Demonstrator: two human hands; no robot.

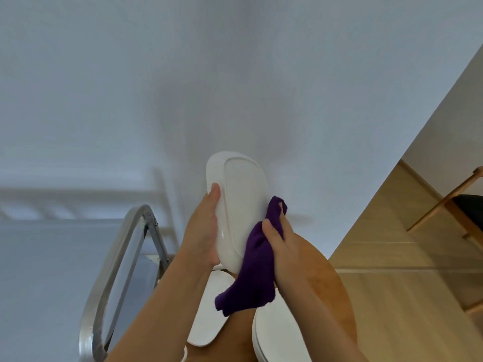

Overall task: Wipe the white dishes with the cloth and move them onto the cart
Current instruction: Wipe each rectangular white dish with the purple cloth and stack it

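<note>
Wiping was the step in hand when I looked over. The person's left hand (206, 226) gripped an oval white dish (239, 205) by its edge, thumb laid along the rim and the fingers curled out of sight behind it, and held it up on edge in front of the pale wall (235, 74) with its underside turned toward the person. The right hand (281, 244) was bunched round a purple cloth (254, 267), fingers closed into the fabric, and pressed it against the dish's right-hand edge while a loose tail of cloth hung down below. Beneath the two forearms stood a round wooden table (337, 280), and on it lay more white dishes: one plate (209, 317) partly hidden under the left arm and another plate (277, 335) under the right, both, I judged, not yet wiped. To the left stood the cart (112, 278), of which only the curved metal handle and a little of the frame showed; I could not tell what lay on it. A wooden chair (454, 207) stood well apart on the right. By my reckoning the task had a good way to go. The next move would call for finishing this dish's surfaces, then swinging it leftward and laying it flat on the cart, with the left hand's grip kept firm on the glazed rim.
</note>
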